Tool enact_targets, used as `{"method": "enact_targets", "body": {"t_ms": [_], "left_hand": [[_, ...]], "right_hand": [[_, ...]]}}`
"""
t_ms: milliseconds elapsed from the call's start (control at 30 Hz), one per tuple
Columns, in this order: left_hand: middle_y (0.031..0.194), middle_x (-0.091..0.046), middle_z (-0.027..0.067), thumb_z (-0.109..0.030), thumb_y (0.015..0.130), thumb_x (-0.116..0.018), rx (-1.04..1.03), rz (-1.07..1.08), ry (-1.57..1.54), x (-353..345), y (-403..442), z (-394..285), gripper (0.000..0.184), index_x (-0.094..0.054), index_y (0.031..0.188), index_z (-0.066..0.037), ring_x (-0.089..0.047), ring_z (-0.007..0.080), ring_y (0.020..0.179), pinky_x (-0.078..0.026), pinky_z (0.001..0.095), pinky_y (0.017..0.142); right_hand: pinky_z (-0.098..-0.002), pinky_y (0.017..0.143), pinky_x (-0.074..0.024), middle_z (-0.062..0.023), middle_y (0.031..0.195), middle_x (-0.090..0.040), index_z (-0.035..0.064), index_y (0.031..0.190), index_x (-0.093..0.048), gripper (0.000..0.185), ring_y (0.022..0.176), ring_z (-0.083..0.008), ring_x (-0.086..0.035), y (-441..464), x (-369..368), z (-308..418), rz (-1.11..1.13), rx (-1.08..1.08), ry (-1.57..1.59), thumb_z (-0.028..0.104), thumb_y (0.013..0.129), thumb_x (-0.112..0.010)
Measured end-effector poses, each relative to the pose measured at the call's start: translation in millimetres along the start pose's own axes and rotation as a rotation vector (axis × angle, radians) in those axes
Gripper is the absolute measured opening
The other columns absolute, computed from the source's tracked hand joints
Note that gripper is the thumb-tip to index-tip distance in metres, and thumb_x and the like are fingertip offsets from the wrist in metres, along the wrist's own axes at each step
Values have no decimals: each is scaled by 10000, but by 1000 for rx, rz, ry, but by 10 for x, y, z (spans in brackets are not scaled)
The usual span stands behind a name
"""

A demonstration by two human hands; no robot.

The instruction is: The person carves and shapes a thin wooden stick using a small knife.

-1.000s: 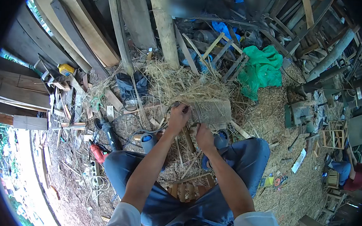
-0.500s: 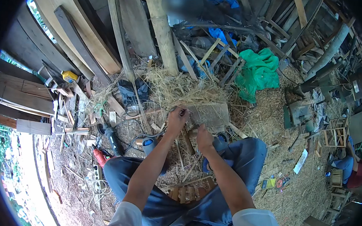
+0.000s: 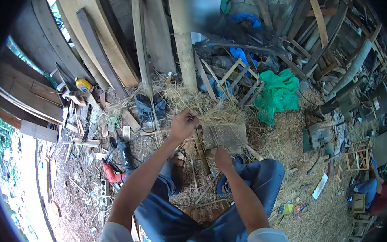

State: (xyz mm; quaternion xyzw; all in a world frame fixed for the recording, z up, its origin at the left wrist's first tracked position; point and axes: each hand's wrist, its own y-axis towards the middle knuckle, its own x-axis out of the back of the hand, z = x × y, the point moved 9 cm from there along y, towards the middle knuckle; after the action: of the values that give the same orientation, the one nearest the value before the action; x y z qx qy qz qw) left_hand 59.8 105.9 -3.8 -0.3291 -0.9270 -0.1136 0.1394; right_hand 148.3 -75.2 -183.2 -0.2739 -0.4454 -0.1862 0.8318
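Note:
My left hand (image 3: 184,125) is closed, raised just left of a flat wooden board (image 3: 230,136) on the ground. Something small and dark shows at its fingers, but I cannot make out what it is. My right hand (image 3: 223,159) is a fist at the board's near edge. A thin dark line runs from it onto the board, too small to name. Between the two hands a narrow wooden stick (image 3: 203,155) slants down from the board's left side. Loose straw lies along the far edge of the board.
On the left lie a dark angle grinder (image 3: 124,154) and a red power tool (image 3: 112,173) with cables. A green plastic sheet (image 3: 277,95) lies beyond the board to the right. Planks (image 3: 105,35) lean at the back left. A seated person (image 3: 381,194) is at far right.
My left hand has moved left and away from the board, and my left leg has shifted inward. My right hand stays by the near edge. The whole view has tilted slightly.

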Motion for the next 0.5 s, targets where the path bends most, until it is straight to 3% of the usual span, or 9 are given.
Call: {"method": "enact_targets", "body": {"t_ms": [133,267,333,433,500], "left_hand": [[762,-673,116,-34,814,-604,-72,15,-78,227,90,-198,118,-582,900,43,-668,160,647,-508,263,588],[777,-673,125,-41,829,-600,-19,35,-45,274,361,-209,125,-583,910,52,-675,148,700,-517,262,607],[808,-672,124,-13,842,-575,-72,20,-112,235,461,-86,109,-576,932,50,-675,156,740,-530,267,621],[844,-668,123,11,861,-560,15,66,-346,167,501,-111,97,-557,951,46,-673,171,763,-539,272,625],[849,-665,121,14,870,-558,-22,65,-407,168,516,-257,87,-548,952,40,-671,176,766,-539,270,622]], "right_hand": [[-451,638,-541,-292,861,-608,-34,922,-511,288,808,-411,-638,27,140,89,-56,35,-8,230,974,-409],[-456,577,-501,-281,832,-609,-32,881,-539,301,755,-407,-630,257,434,436,-138,230,-45,242,959,-441],[-522,684,-453,-259,821,-621,-30,974,-569,298,816,-437,-602,78,1225,781,-164,22,273,209,960,-390],[-481,651,-441,-216,752,-616,9,1031,-580,325,765,-391,-612,107,1829,1018,-345,135,460,265,971,-389],[-448,642,-442,-182,729,-601,28,1085,-563,331,712,-351,-601,312,1958,996,-280,191,540,294,971,-401]]}}
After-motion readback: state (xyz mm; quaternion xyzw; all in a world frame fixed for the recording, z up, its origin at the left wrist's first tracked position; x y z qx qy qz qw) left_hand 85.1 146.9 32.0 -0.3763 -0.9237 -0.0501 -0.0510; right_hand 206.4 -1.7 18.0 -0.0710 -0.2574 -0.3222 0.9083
